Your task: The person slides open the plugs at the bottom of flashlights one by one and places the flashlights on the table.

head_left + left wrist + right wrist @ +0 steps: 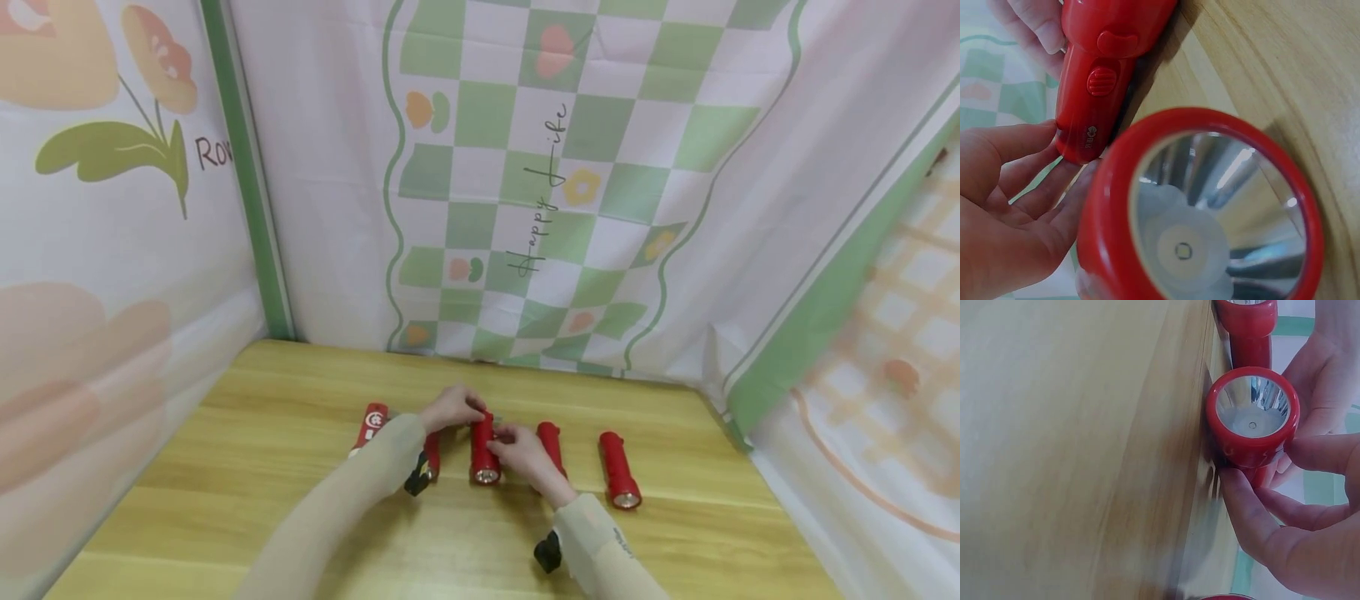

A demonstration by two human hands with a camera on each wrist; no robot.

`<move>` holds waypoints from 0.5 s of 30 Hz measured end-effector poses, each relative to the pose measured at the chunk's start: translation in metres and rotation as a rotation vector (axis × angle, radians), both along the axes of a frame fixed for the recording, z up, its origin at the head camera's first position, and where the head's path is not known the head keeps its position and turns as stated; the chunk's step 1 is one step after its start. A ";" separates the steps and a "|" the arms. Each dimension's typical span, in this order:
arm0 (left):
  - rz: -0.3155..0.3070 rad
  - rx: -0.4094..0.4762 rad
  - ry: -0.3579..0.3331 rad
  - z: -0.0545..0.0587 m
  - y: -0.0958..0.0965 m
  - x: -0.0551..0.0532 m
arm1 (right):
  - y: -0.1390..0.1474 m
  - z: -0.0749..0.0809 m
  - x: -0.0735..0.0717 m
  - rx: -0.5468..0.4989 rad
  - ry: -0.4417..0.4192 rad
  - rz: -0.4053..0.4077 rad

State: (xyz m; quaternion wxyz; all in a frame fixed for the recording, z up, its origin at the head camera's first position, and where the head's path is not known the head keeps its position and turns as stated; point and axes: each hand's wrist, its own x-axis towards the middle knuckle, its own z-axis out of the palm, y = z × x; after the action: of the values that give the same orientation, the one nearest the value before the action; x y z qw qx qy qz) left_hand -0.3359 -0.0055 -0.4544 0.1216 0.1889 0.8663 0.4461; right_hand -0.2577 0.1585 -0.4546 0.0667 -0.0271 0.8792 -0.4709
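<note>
A red flashlight (pixel 482 442) lies on the wooden table with its lens towards the person. At its tail end, the left hand (pixel 457 407) pinches it between thumb and fingers; the left wrist view shows the ribbed switch (pixel 1102 82) on its upper side. Nearer the lens, the right hand (pixel 522 450) grips the same flashlight by its sides with thumb and fingers. Under the left wrist is another red flashlight (pixel 432 454), partly hidden; its wide lens rim (pixel 1107 206) looms close in the left wrist view. Beside the right hand lies a further red flashlight (pixel 550 437), partly covered by that hand.
One more red flashlight (pixel 618 471) lies at the right. At the far left is a red item with white markings (pixel 371 425), partly behind the left sleeve. Printed cloth (pixel 525 208) hangs behind and on both sides of the wooden table (pixel 300 400).
</note>
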 end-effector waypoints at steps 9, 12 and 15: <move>0.010 -0.048 0.050 0.000 0.004 0.000 | 0.003 0.003 0.002 -0.016 -0.044 -0.012; 0.014 -0.055 0.057 0.000 0.004 0.000 | 0.004 0.003 0.001 -0.017 -0.040 -0.006; 0.019 -0.060 0.060 0.000 0.005 0.000 | 0.006 0.004 0.001 -0.027 -0.039 -0.010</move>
State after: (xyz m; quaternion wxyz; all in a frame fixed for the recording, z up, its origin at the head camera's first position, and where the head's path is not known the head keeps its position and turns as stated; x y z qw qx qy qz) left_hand -0.3355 -0.0007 -0.4541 0.0972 0.1903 0.8843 0.4152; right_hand -0.2571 0.1646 -0.4509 0.0812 -0.0141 0.8714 -0.4836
